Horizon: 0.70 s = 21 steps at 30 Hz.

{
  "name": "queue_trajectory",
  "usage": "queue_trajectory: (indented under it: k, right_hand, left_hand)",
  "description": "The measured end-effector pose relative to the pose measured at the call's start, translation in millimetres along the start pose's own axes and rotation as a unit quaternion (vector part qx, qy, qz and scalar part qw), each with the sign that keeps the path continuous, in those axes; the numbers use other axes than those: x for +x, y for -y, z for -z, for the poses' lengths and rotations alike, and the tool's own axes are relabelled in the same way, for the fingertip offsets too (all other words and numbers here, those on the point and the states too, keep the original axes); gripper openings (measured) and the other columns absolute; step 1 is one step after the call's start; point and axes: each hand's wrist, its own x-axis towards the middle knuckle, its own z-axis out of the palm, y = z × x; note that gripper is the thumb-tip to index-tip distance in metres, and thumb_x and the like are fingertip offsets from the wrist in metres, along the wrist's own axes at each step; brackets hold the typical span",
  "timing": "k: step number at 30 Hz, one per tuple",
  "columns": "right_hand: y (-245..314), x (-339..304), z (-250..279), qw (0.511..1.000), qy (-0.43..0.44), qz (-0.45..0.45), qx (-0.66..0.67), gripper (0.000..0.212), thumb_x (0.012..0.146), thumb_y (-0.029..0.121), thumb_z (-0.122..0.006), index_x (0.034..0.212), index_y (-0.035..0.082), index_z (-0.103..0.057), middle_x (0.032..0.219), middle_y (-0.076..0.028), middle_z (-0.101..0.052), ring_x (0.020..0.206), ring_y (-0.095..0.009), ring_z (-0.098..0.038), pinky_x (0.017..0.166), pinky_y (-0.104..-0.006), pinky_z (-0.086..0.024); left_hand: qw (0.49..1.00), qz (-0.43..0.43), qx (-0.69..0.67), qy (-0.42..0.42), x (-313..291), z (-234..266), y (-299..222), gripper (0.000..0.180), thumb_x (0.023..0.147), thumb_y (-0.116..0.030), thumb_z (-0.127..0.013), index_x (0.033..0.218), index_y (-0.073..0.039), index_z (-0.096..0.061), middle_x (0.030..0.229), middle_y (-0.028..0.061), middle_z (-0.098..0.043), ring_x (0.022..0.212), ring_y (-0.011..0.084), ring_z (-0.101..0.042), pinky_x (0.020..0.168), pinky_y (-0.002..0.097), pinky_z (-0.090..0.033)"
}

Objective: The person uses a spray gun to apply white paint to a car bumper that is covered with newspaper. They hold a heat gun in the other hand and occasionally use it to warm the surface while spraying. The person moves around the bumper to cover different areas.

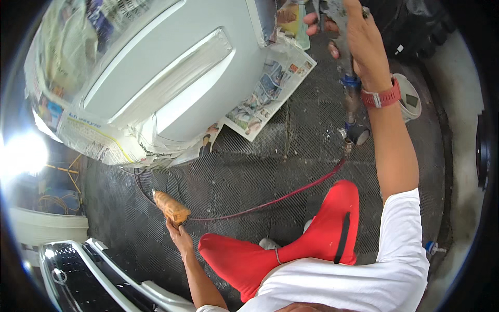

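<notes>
Your right hand (364, 44) is curled round the handle of a spray gun (339, 21) up at 1 o'clock, cut off by the top edge. Can't tell if the trigger is squeezed. Your left hand (179, 236) grasps the lower end of a tan wrapped bundle (170, 205) at 8 o'clock, silvery tip toward 11. Some of those fingers are hidden behind it.

Handling, my read: gun is rigid metal, moderately heavy, maybe slick where it's coated. Hold it by the handle, as you have it — keep off the blue coupling (350, 81) and the round gauge (358, 136) below it. Those fittings probably pull the handle end toward 6 o'clock; the gauge looks the most fragile part.

Red hose (291, 193) leaves the fittings and sweeps round to 8 o'clock, near the bundle. Bendy, so expect some drag on the wrist.

Bundle looks light, with a soft, crinkly skin; whatever's inside, can't tell. Grip the lower end, don't crush the wrap.

Farther out: smooth pale panel (218, 104) at 11, newspaper (270, 93) round it, white bucket (413, 101) at 2.
</notes>
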Motion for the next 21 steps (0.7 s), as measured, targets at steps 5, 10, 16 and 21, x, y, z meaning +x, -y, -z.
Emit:
queue_trajectory:
  k: [5,10,16,21]
  right_hand:
    - [14,-44,-17,0.996,0.063,-0.03,0.056,0.057,0.113,0.05,-0.041,0.121,0.001,-0.068,0.081,-0.007,-0.073,0.07,-0.012,-0.07,0.058,-0.0258,-0.054]
    - [51,-61,-44,0.984,0.164,-0.005,0.07,0.056,0.113,0.048,-0.041,0.118,0.001,-0.069,0.083,-0.008,-0.074,0.071,-0.014,-0.071,0.061,-0.0263,-0.055]
    - [31,-29,-33,0.985,0.138,-0.001,0.104,0.057,0.113,0.048,-0.041,0.114,-0.001,-0.069,0.082,-0.011,-0.074,0.067,-0.018,-0.07,0.062,-0.0295,-0.057]
    - [24,18,-9,0.994,0.049,-0.026,0.09,0.055,0.113,0.047,-0.041,0.11,-0.002,-0.067,0.08,-0.011,-0.072,0.064,-0.018,-0.069,0.059,-0.0321,-0.058]
  left_hand:
    - [0.993,0.017,0.04,-0.11,-41,-33,52,0.06,0.093,0.004,-0.049,0.152,0.005,-0.038,0.15,0.0291,-0.048,0.138,0.0422,-0.051,0.115,0.0478,-0.042]
    - [0.978,-0.003,0.116,-0.171,-33,-42,70,0.063,0.095,0.004,-0.055,0.154,0.004,-0.035,0.152,0.0279,-0.046,0.141,0.0438,-0.046,0.12,0.0505,-0.038]
    - [0.98,0.081,0.117,-0.139,-48,-51,66,0.059,0.094,0.002,-0.057,0.151,0.002,-0.041,0.151,0.0238,-0.048,0.142,0.0418,-0.045,0.12,0.0492,-0.037]
    - [0.98,0.056,0.129,-0.139,-35,-51,73,0.057,0.094,0.0,-0.057,0.149,0.001,-0.043,0.149,0.0232,-0.05,0.139,0.0409,-0.047,0.118,0.0485,-0.039]
